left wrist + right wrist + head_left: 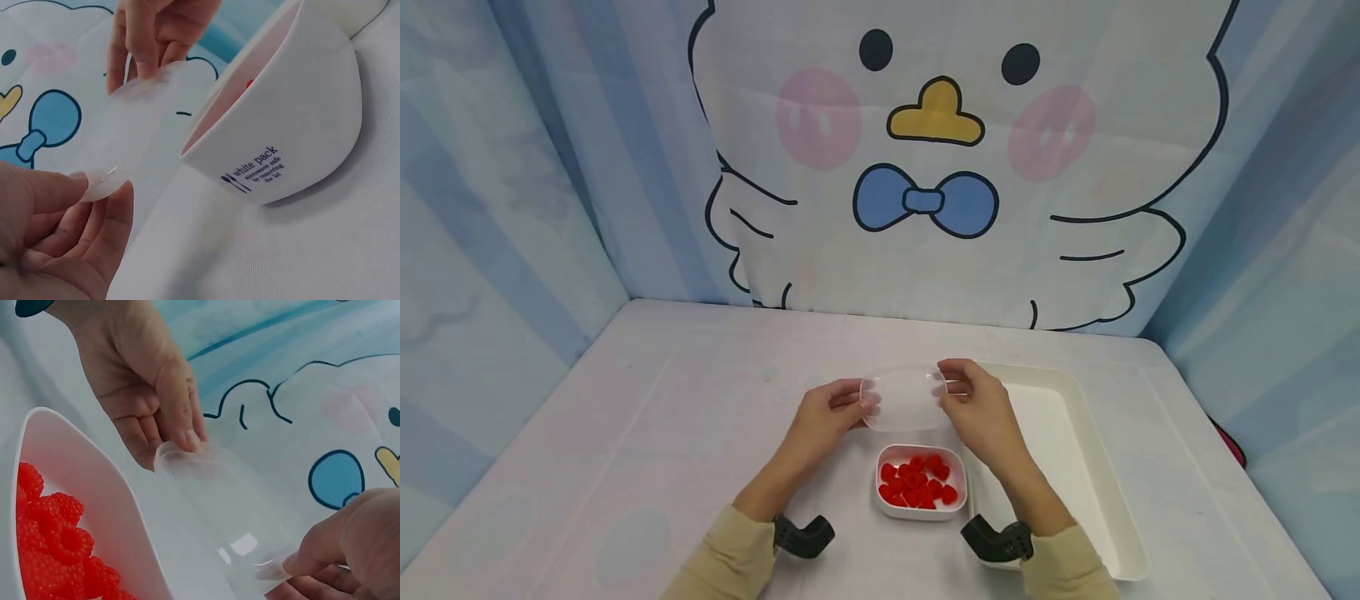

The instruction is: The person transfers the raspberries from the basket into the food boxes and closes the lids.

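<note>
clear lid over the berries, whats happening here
A person holds a clear plastic lid in the air with both hands, the left hand pinching its left edge and the right hand its right edge. Just below, nearer the person, a white container of red raspberries sits open on the table. A white tray lies to its right.
</note>
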The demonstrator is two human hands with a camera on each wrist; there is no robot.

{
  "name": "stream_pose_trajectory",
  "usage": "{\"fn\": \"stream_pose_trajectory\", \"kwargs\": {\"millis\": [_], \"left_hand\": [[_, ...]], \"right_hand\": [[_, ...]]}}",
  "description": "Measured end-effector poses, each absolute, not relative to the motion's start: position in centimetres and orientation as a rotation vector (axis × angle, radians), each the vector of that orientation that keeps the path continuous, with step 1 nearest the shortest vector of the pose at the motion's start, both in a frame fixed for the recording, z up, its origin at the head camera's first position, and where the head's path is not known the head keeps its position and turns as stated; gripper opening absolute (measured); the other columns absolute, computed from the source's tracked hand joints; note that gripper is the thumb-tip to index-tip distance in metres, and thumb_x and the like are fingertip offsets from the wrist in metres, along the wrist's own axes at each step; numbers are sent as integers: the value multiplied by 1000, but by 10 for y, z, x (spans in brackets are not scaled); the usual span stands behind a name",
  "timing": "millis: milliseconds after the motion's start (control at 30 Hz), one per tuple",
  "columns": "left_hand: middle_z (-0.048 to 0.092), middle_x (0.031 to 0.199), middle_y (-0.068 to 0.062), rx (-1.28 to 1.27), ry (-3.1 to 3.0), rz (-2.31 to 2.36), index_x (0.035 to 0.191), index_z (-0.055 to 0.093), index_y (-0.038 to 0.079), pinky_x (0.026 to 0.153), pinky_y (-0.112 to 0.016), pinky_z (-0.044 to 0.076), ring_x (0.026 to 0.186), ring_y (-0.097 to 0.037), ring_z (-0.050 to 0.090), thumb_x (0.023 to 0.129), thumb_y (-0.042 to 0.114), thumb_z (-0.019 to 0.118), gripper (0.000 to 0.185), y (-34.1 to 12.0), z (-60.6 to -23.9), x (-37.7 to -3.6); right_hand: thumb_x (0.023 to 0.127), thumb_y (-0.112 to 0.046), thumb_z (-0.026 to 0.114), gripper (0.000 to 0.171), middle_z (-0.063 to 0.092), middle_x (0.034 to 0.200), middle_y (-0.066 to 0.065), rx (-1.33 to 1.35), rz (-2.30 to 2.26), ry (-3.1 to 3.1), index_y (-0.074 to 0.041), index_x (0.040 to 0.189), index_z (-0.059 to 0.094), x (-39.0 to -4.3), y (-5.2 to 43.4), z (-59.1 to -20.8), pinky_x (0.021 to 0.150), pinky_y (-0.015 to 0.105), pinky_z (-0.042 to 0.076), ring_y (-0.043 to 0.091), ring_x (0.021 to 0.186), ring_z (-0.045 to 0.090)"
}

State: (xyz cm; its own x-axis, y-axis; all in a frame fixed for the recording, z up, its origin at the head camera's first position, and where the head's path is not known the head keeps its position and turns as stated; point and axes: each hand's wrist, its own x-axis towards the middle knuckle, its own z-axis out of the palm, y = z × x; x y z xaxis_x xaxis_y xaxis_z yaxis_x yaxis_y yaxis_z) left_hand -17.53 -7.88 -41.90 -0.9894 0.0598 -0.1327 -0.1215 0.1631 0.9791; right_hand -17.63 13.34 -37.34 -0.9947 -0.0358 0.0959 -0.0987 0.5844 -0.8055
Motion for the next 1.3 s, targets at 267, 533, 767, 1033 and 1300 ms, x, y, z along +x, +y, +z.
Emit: {"fn": "stream_pose_trajectory", "kwargs": {"millis": [267,533,767,1033,1300], "left_hand": [[72,111,0,133,2378,1807,114,70,18,92,-34,58,104,-17,69,90,17,72,24,-91,-413,-171],[72,108,2,512,2523,1637,102,72,17,93,-31,57,107,-19,69,89,4,71,19,-94,-414,-160],[70,115,2,759,2578,1563,97,69,19,95,-31,56,112,-15,66,85,-7,70,28,-92,-416,-152],[66,125,-11,891,2578,1440,96,60,12,98,-37,54,118,-26,64,85,-12,66,28,-88,-415,-143],[65,126,-13,987,2591,1344,95,58,11,98,-34,54,116,-25,65,85,-16,63,30,-85,-414,-139]], "right_hand": [[94,-10,65,25,70,110,4,252,1411,-2800,-14,118,67,-168,149,-373,94,37,58,19,101,68],[91,6,59,25,70,103,2,567,1332,-2769,-14,103,67,-151,165,-375,99,44,54,17,99,66],[86,13,62,33,68,103,-6,663,1223,-2777,-18,99,63,-141,170,-382,99,41,54,11,101,64],[77,22,56,43,64,105,-7,835,1078,-2771,-19,92,54,-130,174,-389,96,37,55,12,106,64],[75,24,57,44,62,107,-5,955,984,-2713,-17,91,51,-122,176,-392,94,36,56,14,107,64]]}}
